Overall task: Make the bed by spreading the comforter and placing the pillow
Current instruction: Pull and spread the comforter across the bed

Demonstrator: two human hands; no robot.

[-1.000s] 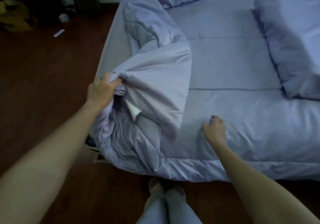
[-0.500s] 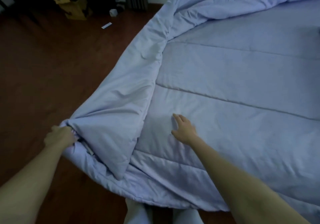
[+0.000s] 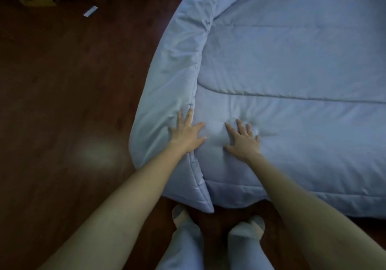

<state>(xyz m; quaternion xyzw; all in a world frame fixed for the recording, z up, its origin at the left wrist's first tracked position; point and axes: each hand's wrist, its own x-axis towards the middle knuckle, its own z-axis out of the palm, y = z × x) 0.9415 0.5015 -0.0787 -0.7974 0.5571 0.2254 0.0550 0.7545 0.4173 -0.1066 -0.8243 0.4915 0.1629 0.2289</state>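
Comforter covers the bed, corner draped toward the floor. Left hand lies flat, fingers spread, on the folded side edge; right hand flat and splayed, pressing a dent just beside it. Neither grips anything. Likely best to sweep outward from the corner, flattening that doubled edge. Pillow not in view. Feet stand close under the hem; paper scrap well apart.
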